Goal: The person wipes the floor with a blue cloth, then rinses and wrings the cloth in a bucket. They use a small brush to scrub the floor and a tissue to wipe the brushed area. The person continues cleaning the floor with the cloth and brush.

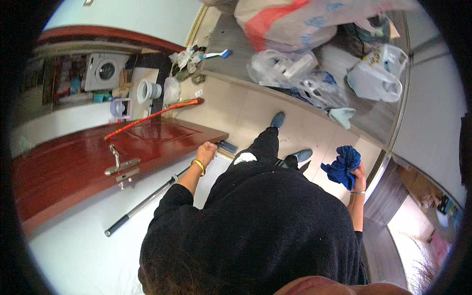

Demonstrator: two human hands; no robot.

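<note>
A crumpled dark-blue cloth hangs from my right hand, whose fingers are closed around one side of it. My left hand, with a gold bangle at the wrist, is curled in with nothing visible in it. It is beside the free edge of a red-brown wooden door. Just past its fingers lies a dark flat mop or brush head on the floor. Behind my left forearm, a metal pole with a dark grip leans along the white wall.
An orange-red stick leans across the doorway. Plastic bags and a large printed sack crowd the raised grey platform ahead. A blue-and-white brush lies at its left. Further left are a bucket and a washing machine.
</note>
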